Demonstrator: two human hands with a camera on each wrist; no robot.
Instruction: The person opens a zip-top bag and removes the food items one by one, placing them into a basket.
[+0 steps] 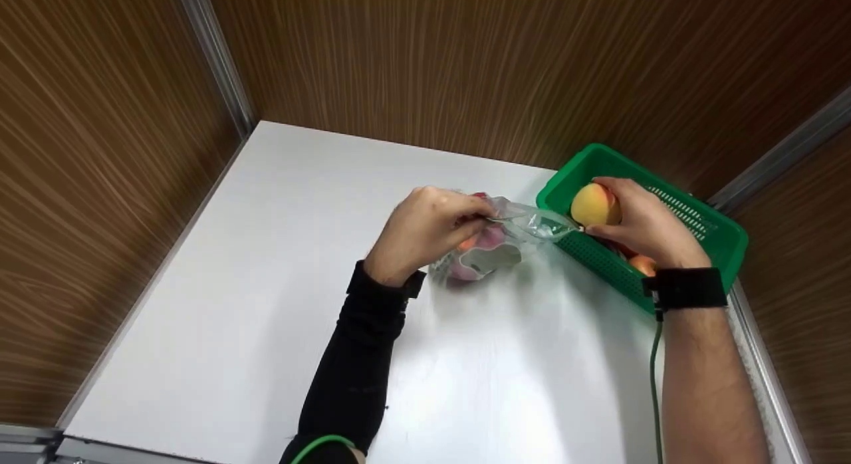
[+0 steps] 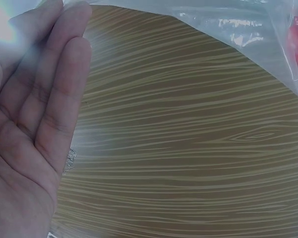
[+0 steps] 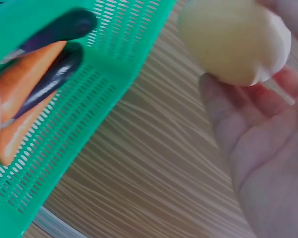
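My left hand (image 1: 473, 219) pinches the rim of a clear plastic bag (image 1: 495, 248) that lies on the white table (image 1: 299, 251) with reddish fruit inside. In the left wrist view its other fingers (image 2: 49, 94) lie straight, and the bag (image 2: 238, 25) shows at the top right. My right hand (image 1: 615, 208) grips a yellow-pink peach (image 1: 594, 206) over the near left corner of the green basket (image 1: 705, 228), close to the bag's mouth. The right wrist view shows the peach (image 3: 233, 39) held in the fingers (image 3: 238, 124).
The basket (image 3: 104, 64) holds a carrot (image 3: 25, 94), a dark aubergine (image 3: 52, 79) and another orange fruit (image 1: 642, 263). Wood-grain walls close in on three sides. The basket stands against the table's right edge.
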